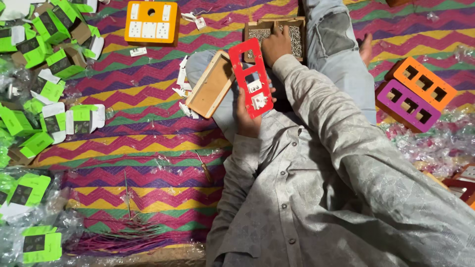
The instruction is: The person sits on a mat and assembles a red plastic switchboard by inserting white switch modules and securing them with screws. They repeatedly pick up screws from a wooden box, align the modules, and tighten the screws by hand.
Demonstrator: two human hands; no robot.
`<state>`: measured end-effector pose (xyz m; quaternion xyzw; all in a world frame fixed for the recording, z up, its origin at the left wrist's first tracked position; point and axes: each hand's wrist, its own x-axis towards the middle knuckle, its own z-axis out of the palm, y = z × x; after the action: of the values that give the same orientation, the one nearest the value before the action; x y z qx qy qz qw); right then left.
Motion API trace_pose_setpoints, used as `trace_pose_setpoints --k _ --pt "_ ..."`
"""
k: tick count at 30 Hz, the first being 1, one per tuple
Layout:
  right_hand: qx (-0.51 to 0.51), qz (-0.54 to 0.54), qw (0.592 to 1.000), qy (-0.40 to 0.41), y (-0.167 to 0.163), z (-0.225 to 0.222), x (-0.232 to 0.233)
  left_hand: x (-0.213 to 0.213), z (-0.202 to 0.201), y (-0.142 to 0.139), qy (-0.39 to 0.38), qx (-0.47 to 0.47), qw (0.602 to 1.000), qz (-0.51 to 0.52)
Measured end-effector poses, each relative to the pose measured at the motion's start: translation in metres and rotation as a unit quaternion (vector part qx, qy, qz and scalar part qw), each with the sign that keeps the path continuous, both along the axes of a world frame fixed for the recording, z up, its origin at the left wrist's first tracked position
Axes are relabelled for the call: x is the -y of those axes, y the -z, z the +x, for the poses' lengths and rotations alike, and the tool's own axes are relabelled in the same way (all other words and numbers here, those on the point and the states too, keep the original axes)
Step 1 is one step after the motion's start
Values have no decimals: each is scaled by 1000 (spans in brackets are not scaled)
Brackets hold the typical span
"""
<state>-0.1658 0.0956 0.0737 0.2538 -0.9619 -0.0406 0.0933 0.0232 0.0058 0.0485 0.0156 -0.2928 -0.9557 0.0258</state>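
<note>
Grey-sleeved arms lead to both hands over the lap. Left hand grips a red switch plate by its lower end; two white switches sit in its lower openings, the upper openings stand unfilled. Right hand, fingers curled, reaches into a wooden tray of small metal parts; what it holds cannot be told. A finished orange board lies on the mat; orange and purple plates wait bare. Assembly appears partway.
</note>
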Motion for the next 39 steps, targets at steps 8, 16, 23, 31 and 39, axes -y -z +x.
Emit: trace_pose_setpoints --k 8,16,23,31,39 --pt "-15 -13 1000 6 3 -2 -2 -1 1 -3 -9 12 1000 -14" --pt "65 23 997 45 -2 0 10 -1 0 -4 -11 8 1000 -22" --pt "43 0 999 -11 1 -4 0 0 1 -4 -10 7 1000 -24" --pt "-73 -96 987 -109 4 9 -10 -1 1 -5 -19 5 1000 -22" --pt "23 -428 899 -91 -2 15 -10 -2 1 1 -28 -6 1000 -8"
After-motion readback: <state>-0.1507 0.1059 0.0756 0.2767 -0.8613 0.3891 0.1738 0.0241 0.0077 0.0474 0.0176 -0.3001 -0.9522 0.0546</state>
